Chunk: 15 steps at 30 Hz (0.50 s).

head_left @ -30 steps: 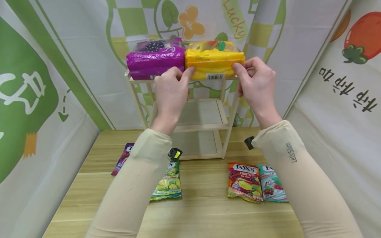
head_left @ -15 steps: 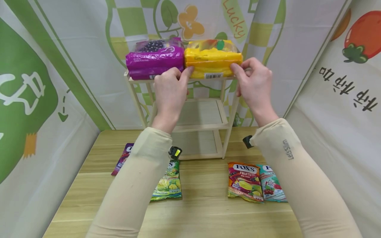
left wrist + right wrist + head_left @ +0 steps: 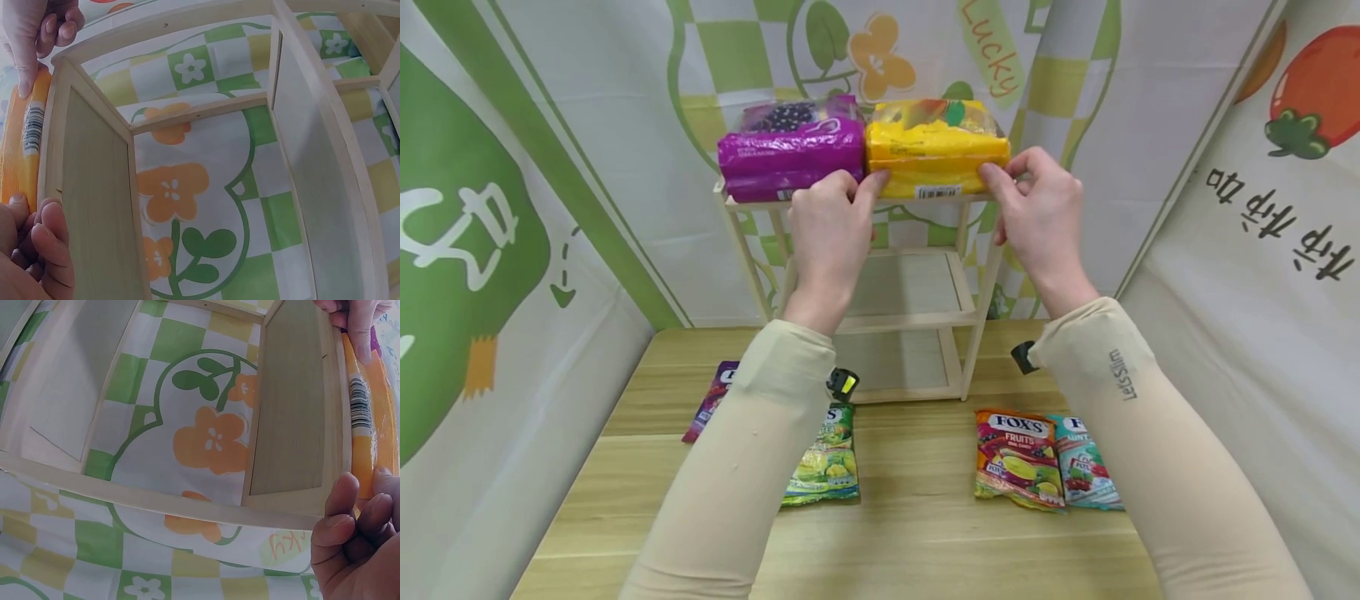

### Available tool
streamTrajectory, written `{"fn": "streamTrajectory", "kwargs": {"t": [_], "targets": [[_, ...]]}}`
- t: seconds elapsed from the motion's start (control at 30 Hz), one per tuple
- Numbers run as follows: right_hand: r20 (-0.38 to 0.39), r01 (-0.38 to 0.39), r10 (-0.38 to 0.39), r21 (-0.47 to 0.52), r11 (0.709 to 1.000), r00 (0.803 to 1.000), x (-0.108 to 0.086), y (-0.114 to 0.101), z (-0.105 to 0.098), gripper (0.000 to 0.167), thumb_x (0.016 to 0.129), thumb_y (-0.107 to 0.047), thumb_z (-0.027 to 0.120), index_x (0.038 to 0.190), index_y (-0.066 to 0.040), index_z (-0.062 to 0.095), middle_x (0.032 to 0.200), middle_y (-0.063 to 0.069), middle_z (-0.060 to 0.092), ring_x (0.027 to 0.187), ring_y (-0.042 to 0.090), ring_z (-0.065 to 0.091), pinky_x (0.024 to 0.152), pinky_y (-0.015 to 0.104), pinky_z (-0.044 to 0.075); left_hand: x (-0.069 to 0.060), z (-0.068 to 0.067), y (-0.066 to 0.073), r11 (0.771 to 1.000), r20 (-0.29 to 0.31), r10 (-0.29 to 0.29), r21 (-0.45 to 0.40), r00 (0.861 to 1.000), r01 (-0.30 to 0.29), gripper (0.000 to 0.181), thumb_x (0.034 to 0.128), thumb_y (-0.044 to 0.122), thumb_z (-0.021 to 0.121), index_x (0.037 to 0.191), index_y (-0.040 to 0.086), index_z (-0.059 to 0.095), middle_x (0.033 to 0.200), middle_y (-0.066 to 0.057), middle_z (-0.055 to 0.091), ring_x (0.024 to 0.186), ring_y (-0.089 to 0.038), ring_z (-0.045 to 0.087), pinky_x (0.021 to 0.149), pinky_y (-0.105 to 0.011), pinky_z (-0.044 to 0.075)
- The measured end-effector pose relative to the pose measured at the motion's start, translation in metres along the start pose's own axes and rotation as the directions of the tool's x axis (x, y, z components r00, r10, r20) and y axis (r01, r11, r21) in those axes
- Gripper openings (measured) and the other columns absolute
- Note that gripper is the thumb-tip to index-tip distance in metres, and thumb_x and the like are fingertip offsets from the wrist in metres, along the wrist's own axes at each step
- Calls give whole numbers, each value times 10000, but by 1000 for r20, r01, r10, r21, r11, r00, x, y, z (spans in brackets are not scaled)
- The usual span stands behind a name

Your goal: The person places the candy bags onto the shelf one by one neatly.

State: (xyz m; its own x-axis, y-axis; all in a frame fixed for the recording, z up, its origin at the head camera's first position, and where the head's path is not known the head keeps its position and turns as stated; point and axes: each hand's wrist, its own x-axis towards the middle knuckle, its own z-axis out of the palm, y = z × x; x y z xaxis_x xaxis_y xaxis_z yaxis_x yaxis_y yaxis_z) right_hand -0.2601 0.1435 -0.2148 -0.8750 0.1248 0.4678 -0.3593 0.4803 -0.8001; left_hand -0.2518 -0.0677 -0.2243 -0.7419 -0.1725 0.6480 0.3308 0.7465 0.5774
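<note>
A yellow packet (image 3: 936, 150) with fruit printed on its clear top lies on the top tier of a small wooden rack (image 3: 901, 321). Its barcode side faces me. My left hand (image 3: 829, 237) holds the packet's near left corner, its thumb flat on the front face. At the near right corner is my right hand (image 3: 1045, 221), thumb against the front and the other fingers curled. Both wrist views show the thumbs on the packet and bent fingers by the shelf edge. A purple packet (image 3: 793, 154) with a blackberry picture sits immediately left of the yellow one.
On the wooden table (image 3: 917, 542) lie an orange FOX'S candy bag (image 3: 1018, 458), a teal bag (image 3: 1086, 467), a green bag (image 3: 831, 462) and a purple bag (image 3: 711, 400). Forearms partly cover several bags. Printed cloth walls (image 3: 1262, 292) enclose the table.
The yellow packet's right end has shifted slightly left on the top tier, and my right hand has moved left with it. My left hand has barely moved.
</note>
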Motion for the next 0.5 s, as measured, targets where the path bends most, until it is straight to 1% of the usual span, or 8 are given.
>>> {"fn": "streamTrajectory", "kwargs": {"t": [0.17, 0.27, 0.33, 0.4, 0.5], "targets": [[-1, 9, -9, -12, 1000, 1000, -1, 1, 0, 322, 973, -416, 658, 997, -103, 588, 814, 81, 737, 410, 147, 545, 339, 224, 361, 0, 0, -1, 1000, -3, 7, 4, 1000, -7, 487, 1001, 478, 611, 781, 56, 717, 627, -67, 698, 586, -221, 665, 555, -312, 441], [1, 13, -13, -4, 1000, 1000, -1, 1, 0, 320, 974, -411, 661, 998, -101, 590, 831, 76, 743, 411, 144, 547, 340, 224, 365, 0, 0, -1, 1000, -4, 5, -2, 1000, -5, 485, 1000, 477, 613, 779, 57, 716, 629, -66, 698, 581, -219, 663, 551, -307, 436], [0, 19, -19, 4, 1000, 1000, -1, 2, 0, 317, 974, -406, 666, 995, -98, 591, 789, 47, 734, 410, 143, 547, 338, 224, 362, -1, -1, -1, 1000, -3, 4, -10, 1000, -4, 487, 1002, 475, 613, 775, 57, 714, 631, -67, 697, 580, -216, 661, 552, -299, 430], [-4, 32, -32, 14, 999, 999, -1, 3, 0, 312, 977, -399, 670, 992, -97, 592, 710, 7, 706, 408, 151, 550, 333, 227, 350, -1, -1, -1, 1000, -3, 4, -28, 1000, -4, 486, 1003, 471, 618, 769, 55, 712, 629, -70, 691, 574, -216, 653, 551, -292, 422], [-13, 61, -60, 24, 998, 998, -3, 5, -1, 298, 985, -390, 674, 988, -102, 594, 598, -33, 647, 422, 195, 572, 325, 235, 316, -2, -1, -2, 998, -4, 18, -56, 1000, -19, 481, 1009, 455, 623, 763, 52, 713, 625, -79, 679, 572, -226, 635, 564, -294, 417]]}}
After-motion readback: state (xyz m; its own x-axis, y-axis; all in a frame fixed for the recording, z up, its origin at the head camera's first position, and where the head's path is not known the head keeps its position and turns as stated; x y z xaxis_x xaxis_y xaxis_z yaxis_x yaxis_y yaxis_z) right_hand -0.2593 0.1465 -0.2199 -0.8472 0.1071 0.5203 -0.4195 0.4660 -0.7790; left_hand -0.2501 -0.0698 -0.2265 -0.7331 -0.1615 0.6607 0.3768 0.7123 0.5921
